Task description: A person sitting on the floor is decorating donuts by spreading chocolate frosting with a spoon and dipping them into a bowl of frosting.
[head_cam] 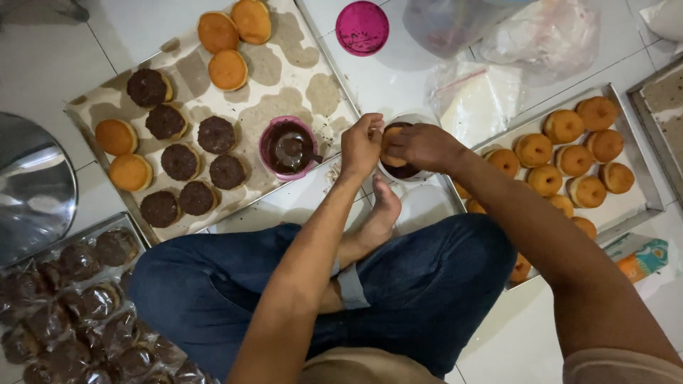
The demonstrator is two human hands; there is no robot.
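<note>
Two hands are closed on one round, plain doughnut [392,146]: the left hand [361,144] pinches its edge with the fingertips, and the right hand [421,144] grips it from the other side. The doughnut is held just above a small bowl [407,171] of dark, glossy coating that stands on the white tiled floor [398,78]. A pink bowl [288,147] of smooth melted chocolate, with a spoon in it, is set on the paper-lined metal tray [313,92] to the left, where dark, rough-topped coated doughnuts [181,161] lie beside plain golden ones. To the right, a second metal tray [644,206] is filled with plain ring doughnuts [544,180]. A round pink lid [362,28] and crumpled clear plastic bags [473,99] lie further off. Wrapped chocolate doughnuts [78,306] are stacked at the lower left.
</note>
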